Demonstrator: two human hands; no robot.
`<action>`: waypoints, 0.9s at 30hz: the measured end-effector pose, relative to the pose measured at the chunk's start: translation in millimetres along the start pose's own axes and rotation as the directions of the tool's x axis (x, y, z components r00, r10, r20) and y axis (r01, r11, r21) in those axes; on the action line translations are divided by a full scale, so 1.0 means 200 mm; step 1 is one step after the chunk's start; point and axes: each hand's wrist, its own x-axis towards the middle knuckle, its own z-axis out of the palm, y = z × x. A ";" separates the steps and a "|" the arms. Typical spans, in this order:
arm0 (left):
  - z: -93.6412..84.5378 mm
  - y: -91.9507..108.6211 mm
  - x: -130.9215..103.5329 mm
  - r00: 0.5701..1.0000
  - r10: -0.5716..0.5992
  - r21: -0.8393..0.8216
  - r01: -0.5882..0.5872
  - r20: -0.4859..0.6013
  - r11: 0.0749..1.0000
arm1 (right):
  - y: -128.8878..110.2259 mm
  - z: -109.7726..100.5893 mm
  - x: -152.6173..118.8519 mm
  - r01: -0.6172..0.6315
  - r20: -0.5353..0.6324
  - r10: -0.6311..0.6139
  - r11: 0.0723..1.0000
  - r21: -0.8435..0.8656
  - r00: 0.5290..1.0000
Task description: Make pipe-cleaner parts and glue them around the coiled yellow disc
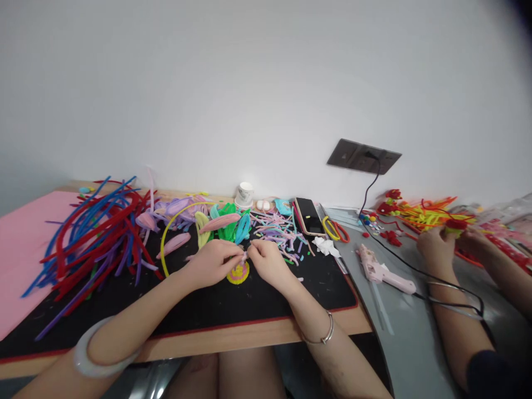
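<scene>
My left hand and my right hand meet over the front of the black mat, fingertips pinched close together. Between them shows a small pale pink pipe cleaner piece, partly hidden by the fingers. Just below the fingertips is a round yellow pipe cleaner disc with a pink pattern; whether it is joined to the pale piece I cannot tell. Behind my hands lie bundles of green pipe cleaners, blue ones and pink ones.
Red, blue and purple pipe cleaners sprawl at left. Short cut pieces, a paper cup, a phone and scissors lie behind. At right are a pink glue gun, its cord, and another person's hands.
</scene>
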 end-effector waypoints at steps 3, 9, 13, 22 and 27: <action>-0.03 0.01 -0.01 0.976 -0.143 -0.320 0.190 0.165 0.928 | -0.02 -0.05 -0.01 0.133 0.066 -0.139 0.986 0.097 0.988; -0.06 -0.01 -0.04 0.903 -0.139 -0.713 0.409 0.406 0.569 | -0.07 -0.09 -0.03 0.404 0.174 -0.428 0.901 0.156 0.887; -0.04 -0.02 -0.05 0.897 -0.136 -0.752 0.429 0.421 0.500 | -0.07 -0.09 -0.04 0.481 0.138 -0.495 0.868 0.123 0.858; -0.03 -0.08 -0.06 0.868 -0.101 -0.753 0.476 0.487 0.454 | -0.07 -0.07 -0.05 0.513 0.199 -0.502 0.858 -0.006 0.842; -0.04 -0.07 -0.05 0.876 -0.125 -0.717 0.457 0.467 0.526 | -0.09 -0.07 -0.05 0.464 0.182 -0.458 0.886 0.007 0.870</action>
